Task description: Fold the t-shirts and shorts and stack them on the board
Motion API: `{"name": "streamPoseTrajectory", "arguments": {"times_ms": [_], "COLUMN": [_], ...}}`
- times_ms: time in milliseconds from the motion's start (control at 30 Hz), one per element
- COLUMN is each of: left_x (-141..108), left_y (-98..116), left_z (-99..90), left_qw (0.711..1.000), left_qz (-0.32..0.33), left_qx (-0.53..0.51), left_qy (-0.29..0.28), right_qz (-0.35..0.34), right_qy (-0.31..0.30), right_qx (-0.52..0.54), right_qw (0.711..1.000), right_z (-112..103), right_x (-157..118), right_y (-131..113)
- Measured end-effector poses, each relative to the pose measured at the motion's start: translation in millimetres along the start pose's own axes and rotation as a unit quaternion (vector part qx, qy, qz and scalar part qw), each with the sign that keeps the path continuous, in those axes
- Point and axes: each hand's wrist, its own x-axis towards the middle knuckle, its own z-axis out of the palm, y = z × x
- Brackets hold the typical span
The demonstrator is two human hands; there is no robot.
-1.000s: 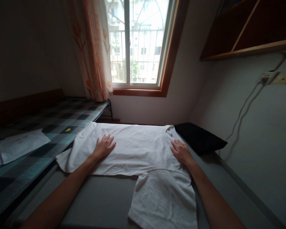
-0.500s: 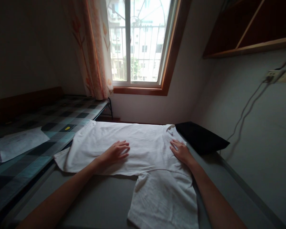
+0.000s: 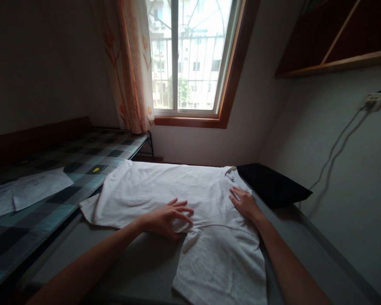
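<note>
Head cam, near to far: 1 grey tabletop (image 3: 139, 269) fills the near part, w/ 1 white T-shirt (image 3: 178, 182) laid across it. Shirt body's long axis runs L–R; 1 sleeve (image 3: 222, 271) shows, pointing toward the wearer at the R end, approx. square to that axis. L hand (image 3: 169, 218) is at the body's near edge, just L of where the sleeve meets it: fingers spread, thumb apart, no cloth visibly clasped; can't tell if the thumb touches fabric. So from L hand the sleeve lies to the R & nearer the wearer, and L is the closer hand to that sleeve/body corner. R hand (image 3: 244, 202) lies palm-down on the shoulder area, fingers extended, gripping nothing; it's the closer one to the collar (image 3: 231, 171) (1), at the far R corner. Beside the collar, 1 flat black item (image 3: 271, 182), type unclear. Off L, 1 plaid mattress (image 3: 101, 148) w/ loose papers (image 3: 38, 188) on it, no. of sheets unclear. Up at R, 1 cabinet (image 3: 324, 42) & at least 1 socket (image 3: 372, 101); at the back, 1 floral curtain (image 3: 131, 63) & 1 window (image 3: 197, 63).
</note>
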Motion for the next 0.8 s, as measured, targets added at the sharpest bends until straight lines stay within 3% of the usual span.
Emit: {"name": "streamPoseTrajectory", "arguments": {"times_ms": [300,433,533,667,733,800], "left_x": [13.6,17.4,24.2,38.4,42.3,41.5], "left_y": [17.2,15.6,5.2,-12.0,-15.3,-12.7], "left_z": [14.9,26.5,34.2,31.8,25.4,18.2], "left_qw": [0.996,0.992,0.975,0.916,0.908,0.934], "left_qz": [0.068,0.087,0.039,-0.133,-0.158,-0.115], "left_qx": [-0.036,-0.071,-0.165,-0.269,-0.276,-0.240], "left_qy": [0.038,0.063,0.143,0.265,0.273,0.239], "right_qz": [0.004,0.010,0.009,0.000,-0.005,-0.006], "right_qy": [0.012,0.009,0.011,0.012,0.006,0.001], "right_qx": [0.005,0.004,0.000,-0.003,-0.002,0.000], "right_qw": [1.000,1.000,1.000,1.000,1.000,1.000], "right_z": [2.3,2.3,1.6,0.0,-1.1,-2.1], "right_x": [0.1,-0.2,-0.6,-0.6,-0.3,0.1], "right_y": [0.6,-0.7,-2.2,-3.2,-3.1,-2.7]}}
